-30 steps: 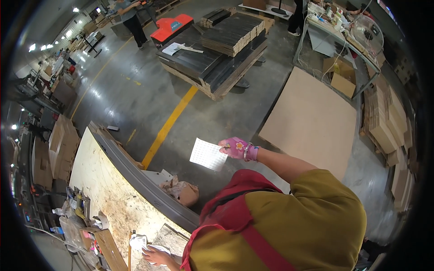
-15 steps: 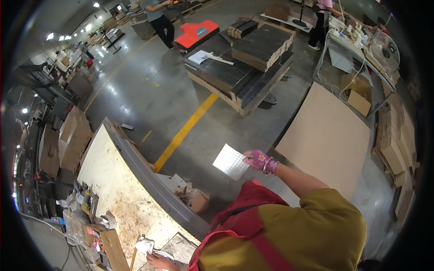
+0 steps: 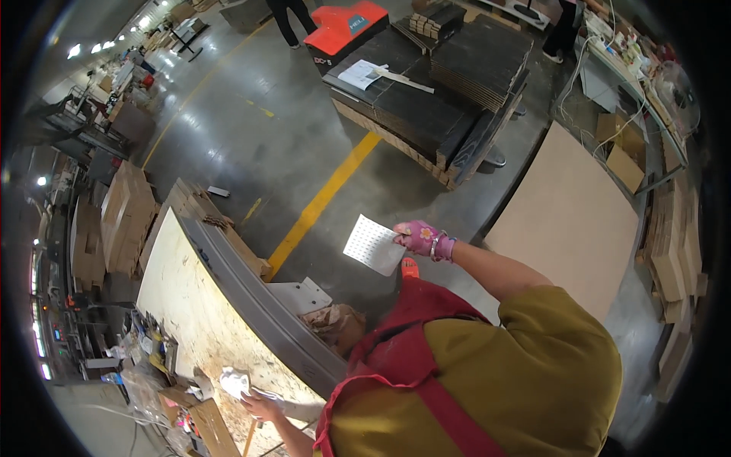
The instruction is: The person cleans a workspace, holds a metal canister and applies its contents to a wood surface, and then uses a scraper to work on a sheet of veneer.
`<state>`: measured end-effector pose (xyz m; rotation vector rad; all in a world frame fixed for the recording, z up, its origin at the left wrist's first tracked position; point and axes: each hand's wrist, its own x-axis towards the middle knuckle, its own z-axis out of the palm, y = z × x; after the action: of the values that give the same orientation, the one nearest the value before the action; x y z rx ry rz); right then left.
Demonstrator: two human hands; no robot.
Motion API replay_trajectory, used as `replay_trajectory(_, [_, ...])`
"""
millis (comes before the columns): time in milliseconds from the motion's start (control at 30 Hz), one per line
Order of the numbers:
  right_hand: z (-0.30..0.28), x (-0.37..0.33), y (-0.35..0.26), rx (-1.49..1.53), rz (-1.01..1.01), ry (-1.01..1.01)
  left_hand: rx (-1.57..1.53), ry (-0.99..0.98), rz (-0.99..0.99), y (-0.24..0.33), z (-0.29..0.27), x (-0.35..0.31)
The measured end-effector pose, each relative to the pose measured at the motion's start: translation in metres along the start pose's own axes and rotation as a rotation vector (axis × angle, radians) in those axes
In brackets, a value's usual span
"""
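Observation:
My right hand (image 3: 417, 238), in a pink glove with a flower on it, grips the edge of a white sheet (image 3: 371, 245) covered in rows of small round dots. It holds the sheet out over the floor, above an orange shoe (image 3: 410, 267). At the lower left, my left hand (image 3: 261, 406) is closed on a white crumpled cloth (image 3: 234, 381), low over the stained, light-coloured worktable (image 3: 199, 305). A wooden stick (image 3: 250, 438) shows beside that hand. Whether the cloth touches the tabletop I cannot tell.
Dark boards (image 3: 411, 99) lie stacked ahead beside a red pallet truck (image 3: 346, 30), with an open booklet (image 3: 360, 75) on them. A large brown board (image 3: 567, 217) is at the right. Cartons (image 3: 126, 217) stand left. Small tools and bags (image 3: 148, 373) crowd the table's left edge.
My left hand has moved forward over the worktable with the cloth. The dotted sheet has shifted slightly left and up, still in my right hand. The whole view has tilted a little.

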<state>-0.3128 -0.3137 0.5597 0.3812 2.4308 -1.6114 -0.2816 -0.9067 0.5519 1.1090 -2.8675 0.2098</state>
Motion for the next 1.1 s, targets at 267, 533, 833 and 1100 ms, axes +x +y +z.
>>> replay_trajectory(267, [-0.044,0.084,0.006,0.05,-0.07,0.045,0.303,-0.122,-0.212,0.034,-0.026,0.015])
replay_trajectory(533, [-0.11,0.149,0.001,0.556,0.011,0.162,0.172,-0.024,-0.301,0.063,-0.02,0.078])
replay_trajectory(833, [-0.118,0.2,-0.053,0.621,0.134,0.205,-0.328,0.261,0.497,0.215,-0.054,0.152])
replay_trajectory(1100, [-0.009,0.235,-0.133,0.759,0.104,0.093,-1.103,-1.382,0.681,0.452,-0.099,0.096])
